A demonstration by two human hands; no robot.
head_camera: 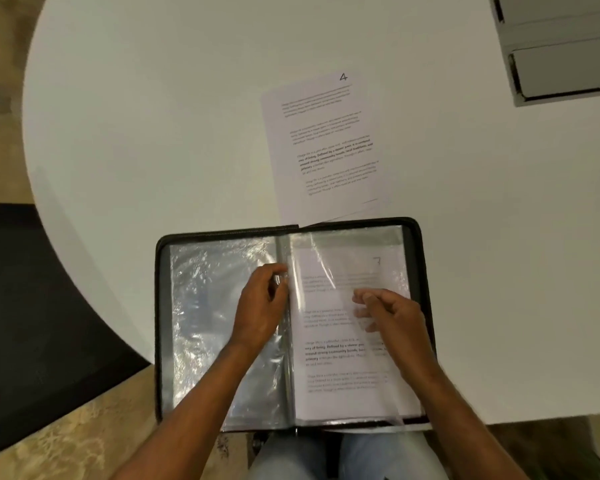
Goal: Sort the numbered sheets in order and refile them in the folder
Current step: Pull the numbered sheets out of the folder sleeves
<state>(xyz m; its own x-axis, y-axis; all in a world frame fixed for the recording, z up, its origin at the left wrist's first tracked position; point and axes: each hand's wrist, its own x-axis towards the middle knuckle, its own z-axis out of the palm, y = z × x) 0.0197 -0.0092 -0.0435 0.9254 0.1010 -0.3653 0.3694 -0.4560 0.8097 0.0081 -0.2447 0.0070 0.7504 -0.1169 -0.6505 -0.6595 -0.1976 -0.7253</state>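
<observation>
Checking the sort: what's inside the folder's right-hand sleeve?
A printed sheet marked 7 shows through the plastic sleeve. The right hand covers some text; any sheets behind are hidden.

**What the head view hides or cuts off**

The body text on the sheet marked 4 (323, 147) is too blurred to read; its near edge slips under the folder (417, 271). The sheet in the right sleeve (347, 327) shows a faint numeral that looks like 7, softened by glare on the plastic, and the right hand (392, 315) covers part of its lines. Whether the left hand (262, 303) pinches a sleeve edge at the spine cannot be told. The grey drawer unit (561, 46) is cut off by the top and right edges. The folder's near edge overhangs the table (153, 133).
</observation>
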